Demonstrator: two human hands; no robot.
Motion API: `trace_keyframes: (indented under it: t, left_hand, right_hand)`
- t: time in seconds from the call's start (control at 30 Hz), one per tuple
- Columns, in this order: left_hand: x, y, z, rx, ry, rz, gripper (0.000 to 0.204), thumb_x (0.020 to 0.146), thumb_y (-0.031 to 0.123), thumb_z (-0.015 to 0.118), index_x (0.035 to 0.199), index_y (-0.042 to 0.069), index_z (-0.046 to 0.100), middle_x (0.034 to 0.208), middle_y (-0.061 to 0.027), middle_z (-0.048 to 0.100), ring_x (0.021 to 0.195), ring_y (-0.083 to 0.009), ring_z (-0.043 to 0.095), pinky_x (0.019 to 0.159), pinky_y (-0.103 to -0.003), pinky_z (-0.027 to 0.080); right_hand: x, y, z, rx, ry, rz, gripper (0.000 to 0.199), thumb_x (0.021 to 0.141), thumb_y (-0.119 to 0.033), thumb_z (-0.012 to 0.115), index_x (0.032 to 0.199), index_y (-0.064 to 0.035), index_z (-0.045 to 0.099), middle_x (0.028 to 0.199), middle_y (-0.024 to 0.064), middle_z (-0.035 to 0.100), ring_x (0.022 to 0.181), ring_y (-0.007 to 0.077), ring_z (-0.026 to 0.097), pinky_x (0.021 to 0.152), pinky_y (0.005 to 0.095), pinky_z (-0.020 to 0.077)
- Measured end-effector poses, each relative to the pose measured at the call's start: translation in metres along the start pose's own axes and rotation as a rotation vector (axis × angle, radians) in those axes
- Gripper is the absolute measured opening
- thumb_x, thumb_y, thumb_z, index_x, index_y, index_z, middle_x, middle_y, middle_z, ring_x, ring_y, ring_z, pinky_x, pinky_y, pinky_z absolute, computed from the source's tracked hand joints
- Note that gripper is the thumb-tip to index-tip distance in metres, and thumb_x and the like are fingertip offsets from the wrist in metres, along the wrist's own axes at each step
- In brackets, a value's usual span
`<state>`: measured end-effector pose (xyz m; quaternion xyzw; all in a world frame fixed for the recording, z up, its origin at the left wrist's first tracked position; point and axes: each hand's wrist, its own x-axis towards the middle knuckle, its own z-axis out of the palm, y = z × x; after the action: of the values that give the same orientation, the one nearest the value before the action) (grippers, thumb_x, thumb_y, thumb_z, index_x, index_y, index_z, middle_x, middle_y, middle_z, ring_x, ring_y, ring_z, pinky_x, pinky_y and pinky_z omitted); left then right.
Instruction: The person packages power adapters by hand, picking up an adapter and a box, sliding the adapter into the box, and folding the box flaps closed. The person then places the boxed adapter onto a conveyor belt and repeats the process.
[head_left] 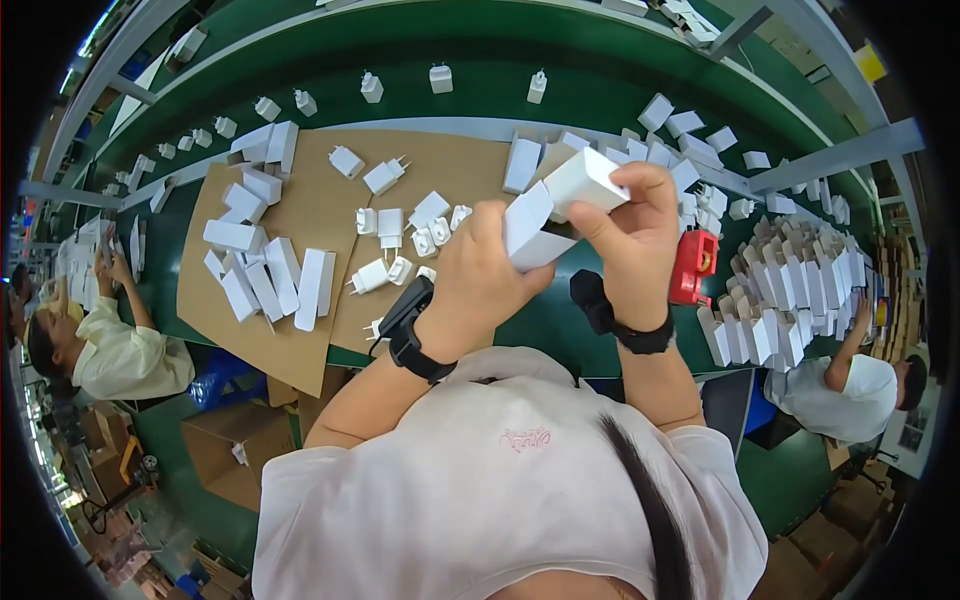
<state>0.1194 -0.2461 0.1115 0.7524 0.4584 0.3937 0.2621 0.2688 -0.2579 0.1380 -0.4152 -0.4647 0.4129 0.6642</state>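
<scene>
The left hand (480, 275) and right hand (630, 235) each grip 1 small white box (560, 205) above the green table (560, 320), so 2 boxes are held, touching. About 10 white chargers (385, 225) lie on 2 cardboard sheets (330, 180). 1 red tape dispenser (695, 265) sits just right.

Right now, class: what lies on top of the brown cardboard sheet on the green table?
On the cardboard sheet lie flat white boxes at its left and loose white plug adapters toward its right. The left hand covers the sheet's right edge, so anything there is hidden.
</scene>
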Motion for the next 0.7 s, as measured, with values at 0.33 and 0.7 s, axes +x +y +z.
trace_keyframes:
  t: [0.33, 0.7]
  left_hand:
    - [0.002, -0.006, -0.001, -0.095, 0.055, -0.091, 0.056, 0.063, 0.021, 0.075, 0.102, -0.001, 0.042, 0.083, -0.0212, 0.058, 0.074, -0.0365, 0.060, 0.063, -0.040, 0.049]
    - [0.062, -0.190, -0.070, 0.465, 0.069, -0.302, 0.054, 0.066, 0.021, 0.073, 0.111, 0.001, 0.052, 0.097, -0.0217, 0.059, 0.095, -0.0391, 0.054, 0.083, -0.043, 0.044]
  right_hand:
    - [-0.003, -0.003, -0.018, -0.570, -0.223, -0.230, 0.054, 0.076, -0.020, 0.071, 0.122, -0.0037, 0.048, 0.127, 0.0150, 0.048, 0.110, 0.0221, 0.049, 0.091, 0.0317, 0.0383]
    - [0.203, 0.107, -0.152, -0.587, 0.099, 0.369, 0.060, 0.079, -0.014, 0.066, 0.130, -0.0070, 0.036, 0.091, 0.0070, 0.056, 0.067, 0.0118, 0.054, 0.057, 0.0250, 0.0463]
